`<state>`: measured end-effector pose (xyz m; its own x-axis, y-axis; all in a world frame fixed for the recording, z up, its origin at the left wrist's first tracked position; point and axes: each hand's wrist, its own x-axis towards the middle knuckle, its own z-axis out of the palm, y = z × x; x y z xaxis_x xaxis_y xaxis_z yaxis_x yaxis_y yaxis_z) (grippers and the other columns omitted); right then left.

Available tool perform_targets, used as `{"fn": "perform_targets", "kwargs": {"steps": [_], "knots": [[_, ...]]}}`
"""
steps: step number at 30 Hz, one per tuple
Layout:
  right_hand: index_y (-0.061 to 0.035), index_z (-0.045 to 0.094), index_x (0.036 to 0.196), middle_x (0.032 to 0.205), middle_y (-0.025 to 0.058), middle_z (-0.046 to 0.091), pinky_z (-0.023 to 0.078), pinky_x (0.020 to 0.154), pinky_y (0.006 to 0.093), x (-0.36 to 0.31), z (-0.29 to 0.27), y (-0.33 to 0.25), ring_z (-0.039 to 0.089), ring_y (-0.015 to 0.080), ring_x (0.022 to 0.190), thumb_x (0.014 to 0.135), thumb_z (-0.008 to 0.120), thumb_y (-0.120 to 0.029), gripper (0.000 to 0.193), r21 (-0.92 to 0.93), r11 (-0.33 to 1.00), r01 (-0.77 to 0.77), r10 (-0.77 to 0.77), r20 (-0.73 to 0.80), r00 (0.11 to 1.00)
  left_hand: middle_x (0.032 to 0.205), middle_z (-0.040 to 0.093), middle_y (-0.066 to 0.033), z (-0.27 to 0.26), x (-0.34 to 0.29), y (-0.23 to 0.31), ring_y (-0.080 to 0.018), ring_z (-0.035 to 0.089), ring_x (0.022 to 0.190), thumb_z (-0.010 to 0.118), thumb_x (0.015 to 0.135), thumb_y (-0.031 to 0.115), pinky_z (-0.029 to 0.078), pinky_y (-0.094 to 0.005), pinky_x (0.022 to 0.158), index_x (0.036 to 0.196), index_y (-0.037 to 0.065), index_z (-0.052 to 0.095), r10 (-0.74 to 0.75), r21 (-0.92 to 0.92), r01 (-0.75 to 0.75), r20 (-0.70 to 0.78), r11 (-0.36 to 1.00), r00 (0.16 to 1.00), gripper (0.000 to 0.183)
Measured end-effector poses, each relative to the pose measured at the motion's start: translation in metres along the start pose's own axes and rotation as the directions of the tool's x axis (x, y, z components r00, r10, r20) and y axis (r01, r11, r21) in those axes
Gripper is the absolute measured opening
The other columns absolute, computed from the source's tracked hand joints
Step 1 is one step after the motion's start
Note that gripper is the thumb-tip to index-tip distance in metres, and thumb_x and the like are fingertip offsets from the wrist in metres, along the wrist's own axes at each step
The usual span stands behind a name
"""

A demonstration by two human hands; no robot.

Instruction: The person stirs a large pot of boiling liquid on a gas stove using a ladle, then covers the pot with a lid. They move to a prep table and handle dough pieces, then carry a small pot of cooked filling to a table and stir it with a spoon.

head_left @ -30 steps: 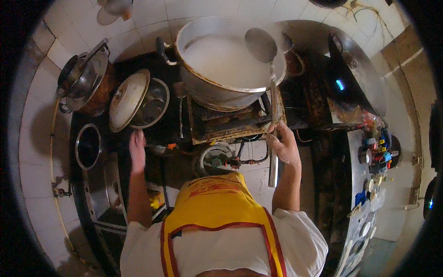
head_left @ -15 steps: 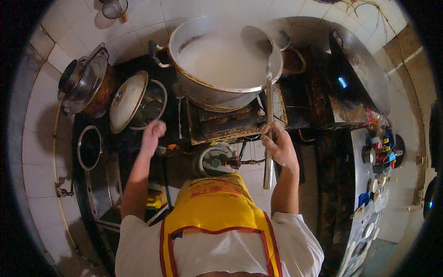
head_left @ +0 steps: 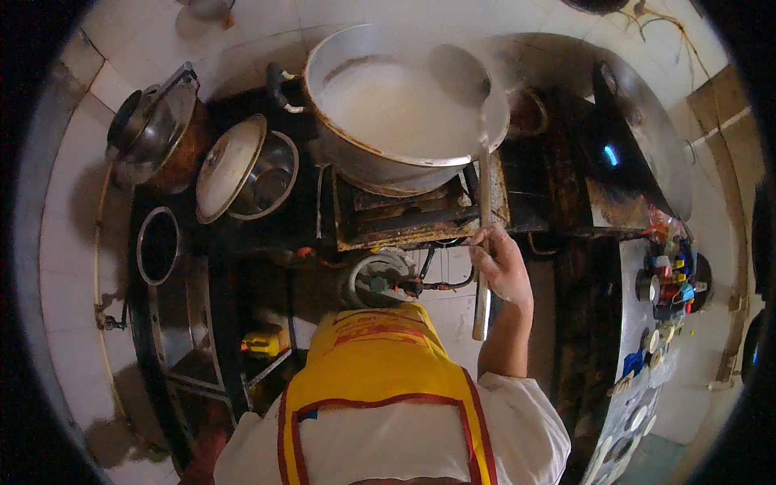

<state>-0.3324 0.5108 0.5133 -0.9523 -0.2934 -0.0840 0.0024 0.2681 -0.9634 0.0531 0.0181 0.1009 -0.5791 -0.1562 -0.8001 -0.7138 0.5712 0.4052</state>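
Note:
My right hand [head_left: 499, 257] is closed around the long metal handle of a ladle [head_left: 484, 190]. The handle crosses the near right rim of a large metal pot [head_left: 388, 166]. The ladle's dark round bowl is over the pale, milky liquid [head_left: 380, 105] in the pot, blurred by steam. The pot stands on a rusty burner stand. At the lower left, beside my white sleeve, my left arm [head_left: 208, 449] shows only as a dim, blurred patch; the fingers of my left hand cannot be made out.
A pale lid [head_left: 232, 168] leans on a metal bowl [head_left: 275, 179] left of the pot. Further left are a pot with strainers [head_left: 158, 129] and an open round container [head_left: 158, 245]. A gas cylinder [head_left: 376, 279] stands below the burner. Jars and bottles [head_left: 675, 283] line the right counter.
My left hand has dropped from beside the lidded bowl down to the lower left. My right hand keeps its grip on the ladle, and the whole view has shifted slightly.

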Motion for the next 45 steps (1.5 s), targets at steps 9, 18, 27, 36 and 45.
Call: {"fn": "perform_targets", "kwargs": {"steps": [9,18,27,36,45], "knots": [[-0.0046,0.052,0.098,0.083,-0.002,0.049,0.04,0.064,0.0227,0.002,-0.004,0.005,0.046,0.0067,0.073,0.089,0.058,0.001,0.012,0.066,0.998,0.005,-0.007,0.026,1.0,0.109,0.064,-0.0087,-0.011,0.053,0.06,-0.0237,0.064,0.093,0.063,0.092,0.027,0.053,-0.0397,0.079,0.115,0.009,0.059,-0.159,-0.859,0.115,0.039,0.498,0.986,0.029],[-0.0042,0.051,0.095,0.081,-0.0024,0.048,0.039,0.064,0.0232,0.004,-0.001,0.002,0.043,0.0069,0.072,0.089,0.057,0.0,0.009,0.059,0.993,0.1,-0.102,0.029,0.994,0.102,0.065,-0.011,-0.033,0.053,0.101,-0.0293,0.065,0.09,0.065,0.085,0.018,0.054,-0.039,0.074,0.108,0.009,0.06,-0.034,-0.481,-0.034,-0.132,0.876,0.991,0.025],[-0.0036,0.052,0.096,0.078,-0.0023,0.048,0.039,0.063,0.0232,0.004,-0.001,0.007,0.045,0.0072,0.071,0.087,0.057,0.0,0.01,0.062,0.996,0.071,-0.073,0.034,0.997,0.089,0.061,-0.0103,0.013,0.043,0.045,-0.0278,0.062,0.081,0.061,0.086,0.016,0.051,-0.0382,0.067,0.094,0.009,0.059,0.296,0.473,-0.254,-0.014,0.844,0.955,0.011],[-0.0042,0.053,0.095,0.078,-0.0019,0.049,0.039,0.062,0.0234,0.003,-0.001,0.002,0.045,0.0074,0.069,0.087,0.058,-0.003,0.009,0.07,0.996,0.053,-0.055,0.031,0.998,0.08,0.057,-0.0072,0.001,0.066,0.053,-0.0223,0.058,0.074,0.057,0.091,0.018,0.048,-0.0358,0.064,0.089,0.01,0.056,0.165,-0.021,-0.165,-0.013,0.986,0.986,0.008],[-0.0048,0.052,0.096,0.077,-0.0014,0.049,0.041,0.063,0.0238,0.001,0.0,0.003,0.047,0.008,0.07,0.088,0.058,-0.004,0.009,0.02,0.998,0.063,-0.063,0.013,0.998,0.069,0.053,-0.0046,0.0,0.076,0.067,-0.0186,0.053,0.062,0.056,0.094,0.019,0.043,-0.0348,0.057,0.08,0.011,0.055,-0.039,-0.847,0.134,0.132,0.515,0.99,0.016]]}}
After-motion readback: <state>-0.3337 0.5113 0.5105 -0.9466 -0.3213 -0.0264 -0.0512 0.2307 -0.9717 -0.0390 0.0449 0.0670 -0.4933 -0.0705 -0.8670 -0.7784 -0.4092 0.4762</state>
